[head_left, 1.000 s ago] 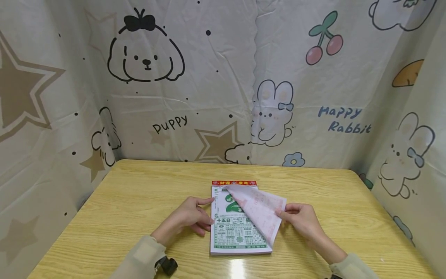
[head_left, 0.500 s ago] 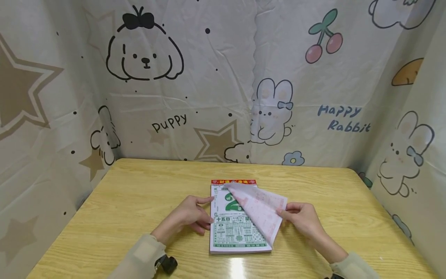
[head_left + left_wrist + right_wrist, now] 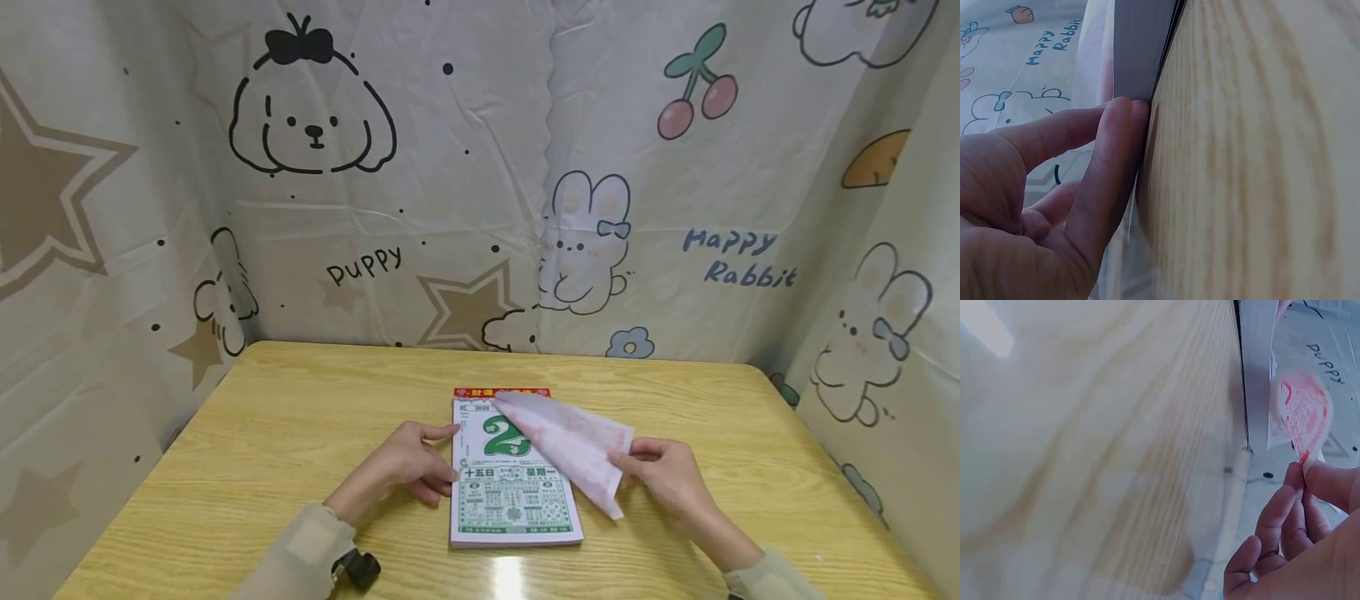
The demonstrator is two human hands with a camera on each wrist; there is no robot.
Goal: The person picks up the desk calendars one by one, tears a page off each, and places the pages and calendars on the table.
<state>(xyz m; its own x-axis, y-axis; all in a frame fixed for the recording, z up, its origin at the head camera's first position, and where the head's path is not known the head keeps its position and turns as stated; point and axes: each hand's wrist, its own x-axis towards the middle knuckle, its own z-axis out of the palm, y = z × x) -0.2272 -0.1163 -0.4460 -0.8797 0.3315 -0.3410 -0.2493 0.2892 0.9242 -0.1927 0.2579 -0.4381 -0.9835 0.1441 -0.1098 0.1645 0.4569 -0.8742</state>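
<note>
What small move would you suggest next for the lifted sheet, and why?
The right hand should probably peel the pinched sheet gently rightward, since its upper end seems attached near the red strip while the left hand touches the calendar.

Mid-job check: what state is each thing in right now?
Calendar pad: lying flat, face up, green 2 showing
Top sheet: lifted, curled back rightward
Red header: partly covered
Left grip: touching the pad's left edge
Right grip: pinching the lifted sheet's edge
Backdrop cloth: hanging, creased
</note>
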